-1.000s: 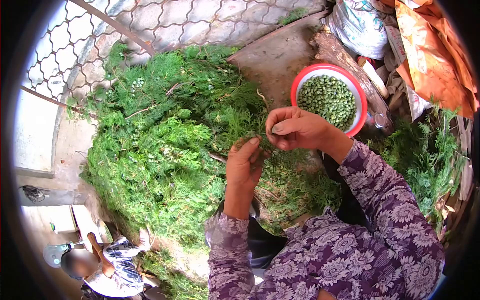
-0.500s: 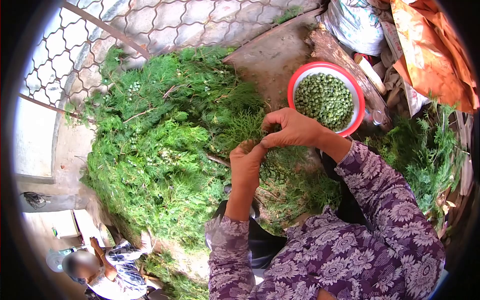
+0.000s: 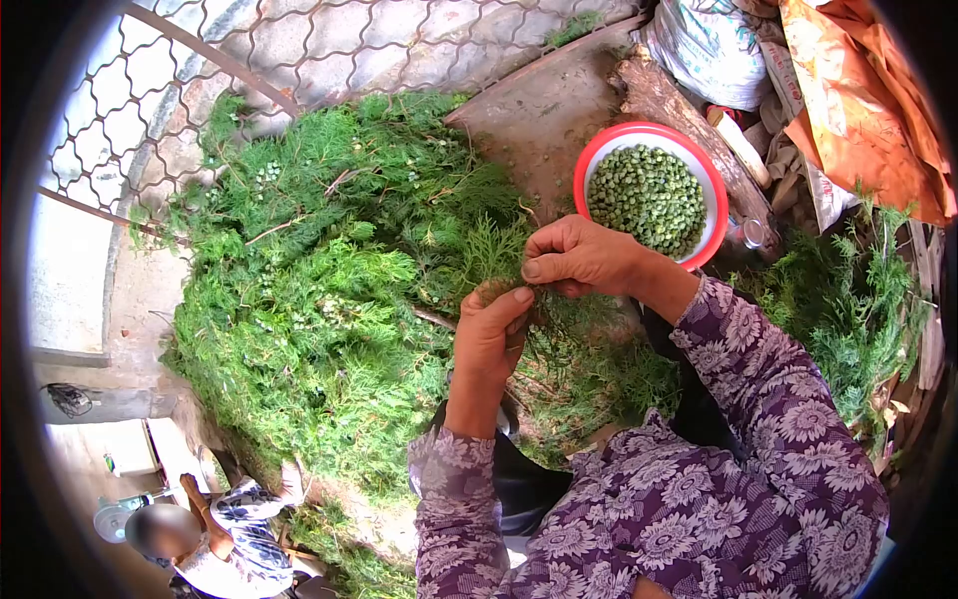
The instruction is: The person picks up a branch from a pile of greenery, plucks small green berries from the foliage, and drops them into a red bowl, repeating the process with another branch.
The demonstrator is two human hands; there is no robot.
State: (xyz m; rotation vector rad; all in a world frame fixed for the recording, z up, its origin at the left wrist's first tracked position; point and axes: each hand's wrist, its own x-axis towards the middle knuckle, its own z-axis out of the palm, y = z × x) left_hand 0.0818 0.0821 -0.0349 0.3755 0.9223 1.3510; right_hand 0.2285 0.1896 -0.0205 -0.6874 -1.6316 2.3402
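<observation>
While the sprig (image 3: 534, 309) sits pinched between both hands above the green heap (image 3: 329, 290), the left hand (image 3: 489, 334) should steady it and the right hand (image 3: 579, 255) pluck cleanly, the bowl (image 3: 717, 200) waiting just beyond.

— How many bowls do we count?
— One red-rimmed bowl (image 3: 715, 190), holding green seed cones (image 3: 646, 198) too numerous for us to count.
— Hands?
— Two: left hand (image 3: 489, 334), right hand (image 3: 579, 258). One other person (image 3: 200, 544) sits below.
</observation>
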